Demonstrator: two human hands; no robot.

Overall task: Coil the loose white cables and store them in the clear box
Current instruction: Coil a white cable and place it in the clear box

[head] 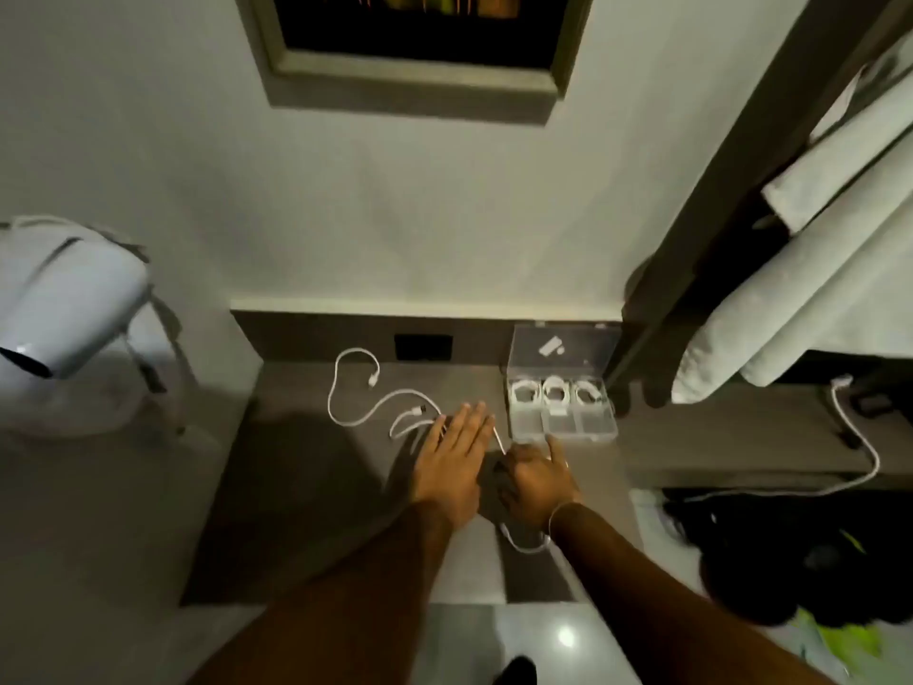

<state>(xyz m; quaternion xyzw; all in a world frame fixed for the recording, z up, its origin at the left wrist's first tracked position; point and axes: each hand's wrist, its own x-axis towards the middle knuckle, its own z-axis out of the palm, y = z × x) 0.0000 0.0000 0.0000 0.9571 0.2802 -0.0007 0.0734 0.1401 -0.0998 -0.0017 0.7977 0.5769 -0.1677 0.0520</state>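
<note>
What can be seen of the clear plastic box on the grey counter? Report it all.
The clear plastic compartment box sits at the back right of the grey counter, its hinged lid standing open against the wall panel. Three back compartments each hold a coiled white cable; the front ones look mostly empty. The right hand rests just in front, index finger near its edge; contact is unclear.

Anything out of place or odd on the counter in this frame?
Only what the task explains: loose white cables sprawl uncoiled left of the clear box, whose back row already holds three coils. The left hand lies flat on one cable; the right hand is closed on another. Nothing looks damaged or spilled.
</note>
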